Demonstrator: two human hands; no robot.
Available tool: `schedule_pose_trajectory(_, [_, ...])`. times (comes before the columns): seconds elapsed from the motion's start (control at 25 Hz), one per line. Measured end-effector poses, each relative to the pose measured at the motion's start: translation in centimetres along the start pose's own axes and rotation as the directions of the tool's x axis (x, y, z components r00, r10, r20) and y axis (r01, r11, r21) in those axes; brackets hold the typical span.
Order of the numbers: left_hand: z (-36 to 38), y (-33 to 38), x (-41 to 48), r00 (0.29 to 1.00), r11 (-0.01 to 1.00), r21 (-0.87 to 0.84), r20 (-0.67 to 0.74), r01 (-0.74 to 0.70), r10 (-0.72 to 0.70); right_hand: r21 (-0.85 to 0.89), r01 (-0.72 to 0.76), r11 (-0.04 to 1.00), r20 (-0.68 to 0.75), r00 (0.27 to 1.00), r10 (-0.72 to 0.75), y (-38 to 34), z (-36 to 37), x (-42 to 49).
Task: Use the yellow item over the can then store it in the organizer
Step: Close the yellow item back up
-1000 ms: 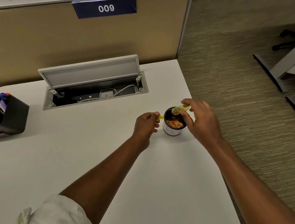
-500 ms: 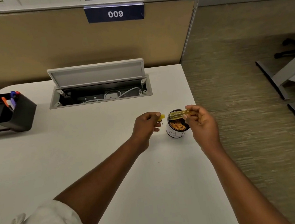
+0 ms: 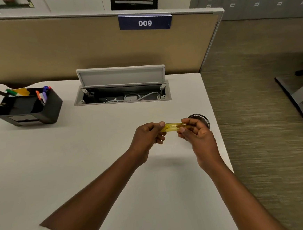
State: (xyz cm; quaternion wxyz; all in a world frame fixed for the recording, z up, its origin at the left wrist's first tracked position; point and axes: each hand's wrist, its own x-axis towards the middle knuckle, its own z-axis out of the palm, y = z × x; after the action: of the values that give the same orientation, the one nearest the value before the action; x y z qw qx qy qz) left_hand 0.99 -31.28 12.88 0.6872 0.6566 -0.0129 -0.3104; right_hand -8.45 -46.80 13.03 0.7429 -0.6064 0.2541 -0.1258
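Head view. Yellow item point(image 3: 173, 127): slim translucent stick, held level above the white desk point(image 3: 78, 157), left hand point(image 3: 147, 137) pinching one end, right hand point(image 3: 197, 134) pinching the other. Can point(image 3: 202, 119): dark, near the desk's right edge, mostly hidden behind the right hand. Organizer point(image 3: 38, 109): black, far left, holding pens, well apart from the hands.

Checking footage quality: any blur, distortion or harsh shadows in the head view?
Head view: wide-angle bending curves the partition's top edge; lighting soft and even, faint shadow on the desk beneath the hands; slight softness on the yellow item; the can mostly hidden behind the right hand.
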Motion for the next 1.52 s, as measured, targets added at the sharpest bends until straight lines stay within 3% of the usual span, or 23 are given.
schedule_pose_trajectory(0.4, [-4.7, 1.4, -5.2, 0.990, 0.990, 0.048, -0.044, -0.131, 0.133, -0.175, 0.073, 0.982, 0.150, 0.988, -0.047, -1.6, 4.1, -3.8])
schedule_pose_trajectory(0.6, [-6.4, 1.8, -7.2, 0.988, 0.986, 0.093, -0.065, -0.137, 0.143, -0.458, 0.357, 0.814, 0.266, 0.929, -0.257, -1.7, 5.3, -5.5])
schedule_pose_trajectory(0.72, [-7.3, 2.0, -8.0, 0.985, 0.985, 0.077, -0.070, -0.155, 0.160, -0.480, 0.395, 0.783, 0.292, 0.914, -0.282, -1.8, 6.2, -6.0])
schedule_pose_trajectory(0.92, [-8.2, 1.6, -9.1, 0.959, 0.976, 0.061, -0.178, -0.211, 0.219, -0.412, 0.392, 0.822, 0.277, 0.914, -0.297, -1.2, 8.6, -6.9])
schedule_pose_trajectory(1.08, [-9.1, 1.3, -9.7, 0.942, 0.967, 0.088, -0.219, -0.239, 0.252, -0.299, 0.264, 0.917, 0.218, 0.954, -0.203, -0.1, 10.3, -7.9])
schedule_pose_trajectory(1.2, [-9.6, 1.6, -9.8, 0.933, 0.961, 0.086, -0.229, -0.264, 0.276, -0.082, 0.007, 0.997, 0.149, 0.989, 0.005, 0.3, 12.1, -8.4])
schedule_pose_trajectory(1.32, [-9.2, 1.1, -10.1, 0.951, 0.979, -0.009, -0.240, -0.202, 0.194, 0.205, -0.272, 0.940, 0.138, 0.959, 0.248, 0.4, 14.1, -8.8])
schedule_pose_trajectory(1.52, [-10.0, -0.9, -10.4, 0.957, 0.988, -0.101, -0.280, -0.113, 0.081, 0.320, -0.408, 0.855, 0.191, 0.912, 0.363, 1.9, 17.5, -9.2])
